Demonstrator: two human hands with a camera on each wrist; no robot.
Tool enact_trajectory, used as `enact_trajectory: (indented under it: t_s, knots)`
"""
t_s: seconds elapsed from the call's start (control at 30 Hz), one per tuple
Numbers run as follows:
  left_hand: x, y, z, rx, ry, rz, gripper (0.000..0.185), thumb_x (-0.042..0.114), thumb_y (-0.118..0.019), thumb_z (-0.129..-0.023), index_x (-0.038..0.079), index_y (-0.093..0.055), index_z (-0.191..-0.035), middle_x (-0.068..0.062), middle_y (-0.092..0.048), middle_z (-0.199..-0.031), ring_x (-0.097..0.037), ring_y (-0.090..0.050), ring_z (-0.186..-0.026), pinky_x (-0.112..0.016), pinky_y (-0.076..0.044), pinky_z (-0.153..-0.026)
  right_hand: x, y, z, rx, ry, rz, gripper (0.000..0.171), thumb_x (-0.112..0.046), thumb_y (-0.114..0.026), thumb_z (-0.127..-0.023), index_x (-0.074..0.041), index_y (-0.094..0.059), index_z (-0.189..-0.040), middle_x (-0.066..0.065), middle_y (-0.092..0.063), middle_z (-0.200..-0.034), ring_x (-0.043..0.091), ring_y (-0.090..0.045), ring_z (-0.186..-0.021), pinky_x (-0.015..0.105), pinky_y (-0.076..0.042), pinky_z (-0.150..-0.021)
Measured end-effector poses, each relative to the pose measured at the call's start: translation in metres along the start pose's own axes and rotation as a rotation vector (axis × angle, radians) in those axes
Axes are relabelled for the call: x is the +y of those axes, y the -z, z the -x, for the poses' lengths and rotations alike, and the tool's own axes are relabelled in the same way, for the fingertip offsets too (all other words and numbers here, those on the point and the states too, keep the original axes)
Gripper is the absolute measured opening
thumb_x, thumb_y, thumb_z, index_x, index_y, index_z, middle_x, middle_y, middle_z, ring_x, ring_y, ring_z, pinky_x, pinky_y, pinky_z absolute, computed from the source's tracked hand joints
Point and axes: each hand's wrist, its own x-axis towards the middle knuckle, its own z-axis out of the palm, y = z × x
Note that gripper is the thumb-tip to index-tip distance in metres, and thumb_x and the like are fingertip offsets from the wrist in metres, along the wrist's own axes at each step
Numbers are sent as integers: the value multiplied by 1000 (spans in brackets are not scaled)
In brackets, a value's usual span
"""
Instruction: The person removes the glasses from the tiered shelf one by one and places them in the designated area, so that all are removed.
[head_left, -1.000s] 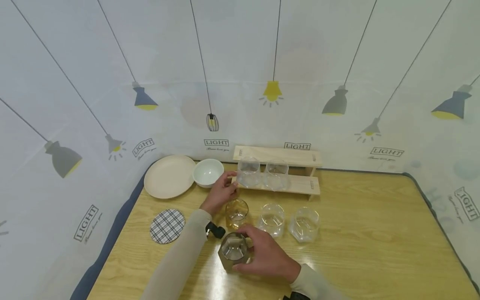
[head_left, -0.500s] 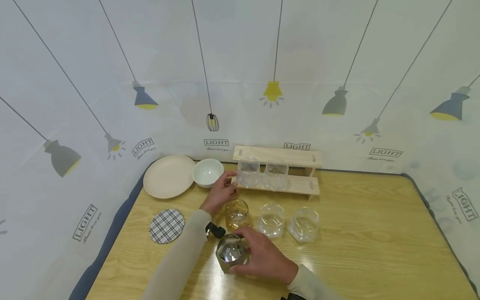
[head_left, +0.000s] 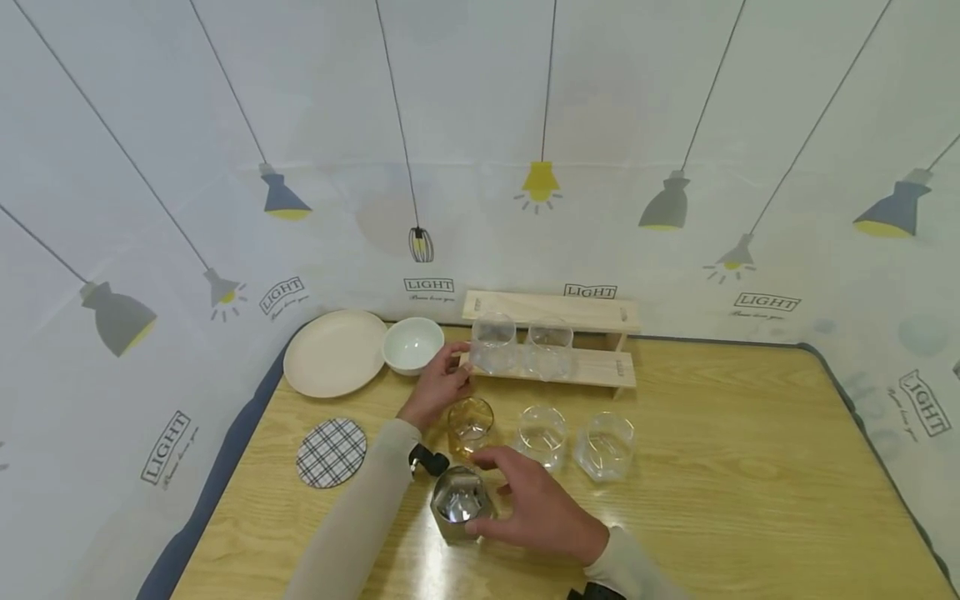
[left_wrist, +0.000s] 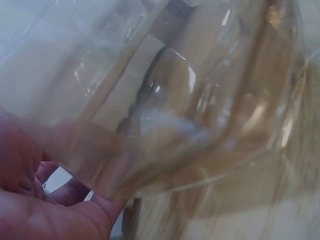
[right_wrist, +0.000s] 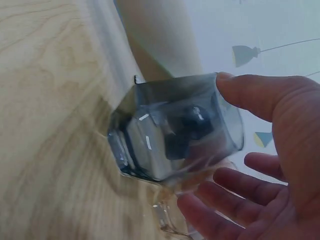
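Note:
A grey hexagonal glass [head_left: 457, 504] stands on the wooden table [head_left: 712, 500] near the front edge. My right hand [head_left: 528, 508] is beside it on the right, fingers spread and loosened; in the right wrist view the thumb of the right hand [right_wrist: 280, 165] still touches the grey glass [right_wrist: 175, 135] at its rim. My left hand [head_left: 438, 387] rests behind an amber glass [head_left: 470, 423], its fingertips at the left end of the wooden rack [head_left: 600, 367], next to a clear glass [head_left: 492, 343]. The amber glass [left_wrist: 200, 100] fills the left wrist view, above the left hand's palm [left_wrist: 30, 200].
A second clear glass [head_left: 550, 348] stands on the rack's lower shelf. Two more clear glasses [head_left: 542, 433] [head_left: 604, 446] stand in a row right of the amber one. A cream plate [head_left: 333, 354], a white bowl [head_left: 412, 343] and a checked coaster [head_left: 331, 452] lie at the left.
My right hand gripped the grey glass before; now its fingers have spread away from it and only the thumb stays on it. The left hand has not moved.

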Motion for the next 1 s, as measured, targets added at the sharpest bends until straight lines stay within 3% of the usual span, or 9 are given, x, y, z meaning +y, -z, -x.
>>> enact_trajectory:
  t_s: [0.17, 0.37, 0.5, 0.8, 1.0]
  knots:
    - [1, 0, 0, -1, 15, 1, 38, 9, -55, -110, 12, -51, -147, -14, -59, -124, -20, -60, -104, -34, -58, -89, -3, 14, 1, 36, 79, -21, 70, -39, -88, -88, -16, -53, -145, 12, -63, -140, 33, -66, -122, 37, -65, -87]
    - [1, 0, -2, 8, 13, -6, 38, 8, -57, -109, 13, -52, -146, -15, -60, -124, -21, -61, -105, -35, -60, -88, -7, 36, -2, 152, 112, 35, 59, -28, -87, -91, -19, -57, -141, -1, -67, -131, 19, -68, -115, 36, -65, -82]
    - [0, 0, -3, 3, 26, -4, 37, 8, -57, -109, 13, -52, -146, -13, -60, -121, -20, -60, -103, -33, -59, -87, -10, 56, -7, 237, 121, 40, 54, -18, -84, -92, -16, -59, -139, 3, -70, -127, 21, -69, -113, 36, -65, -83]
    - [0, 1, -3, 4, 30, 5, 36, 8, -56, -110, 14, -52, -145, -13, -58, -122, -21, -58, -104, -35, -58, -89, -8, 100, -25, 426, 65, 72, 47, -14, -80, -95, -4, -60, -137, 10, -66, -136, 30, -64, -126, 48, -61, -99]
    - [-1, 1, -3, 4, 29, -8, 37, 9, -56, -110, 14, -52, -146, -15, -59, -126, -21, -59, -106, -36, -59, -91, 6, 122, -39, 525, -33, 101, 57, -19, -80, -96, -4, -54, -144, 17, -58, -146, 38, -57, -134, 56, -53, -110]
